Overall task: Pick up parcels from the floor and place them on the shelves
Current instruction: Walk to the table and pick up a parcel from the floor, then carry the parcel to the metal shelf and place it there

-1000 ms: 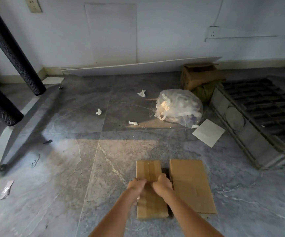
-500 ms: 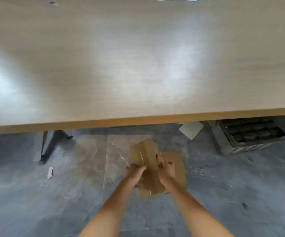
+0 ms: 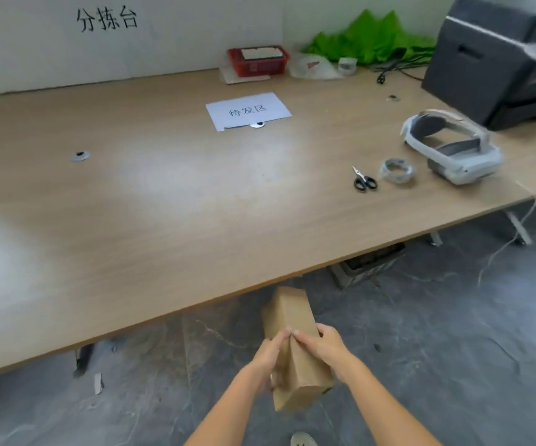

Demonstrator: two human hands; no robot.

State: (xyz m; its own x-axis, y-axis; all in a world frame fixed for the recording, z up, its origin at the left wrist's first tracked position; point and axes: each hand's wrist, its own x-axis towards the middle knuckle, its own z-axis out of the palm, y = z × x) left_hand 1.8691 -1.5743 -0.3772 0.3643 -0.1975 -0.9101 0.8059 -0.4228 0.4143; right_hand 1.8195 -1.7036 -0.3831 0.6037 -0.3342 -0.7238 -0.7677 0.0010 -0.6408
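A brown cardboard parcel (image 3: 292, 320), long and narrow, hangs in the air in front of the table's near edge, tilted with its far end up. My left hand (image 3: 266, 358) grips its left side and my right hand (image 3: 324, 349) grips its right side, fingers meeting over the top edge. Below it lies the grey stone floor (image 3: 421, 349). The wide wooden table (image 3: 163, 204) fills the upper view, with a white paper sign (image 3: 249, 110) lying near its middle.
On the table's right stand a dark printer (image 3: 501, 56), a white headset (image 3: 453, 149), a tape roll (image 3: 397, 170) and scissors (image 3: 363, 180). A red basket (image 3: 257, 61) and green bags (image 3: 369, 40) sit at the back. A grey crate (image 3: 366, 265) lies under the table.
Both hands lifted the parcel off the floor, leaving the second box behind. The view rose from under the table to above its top.
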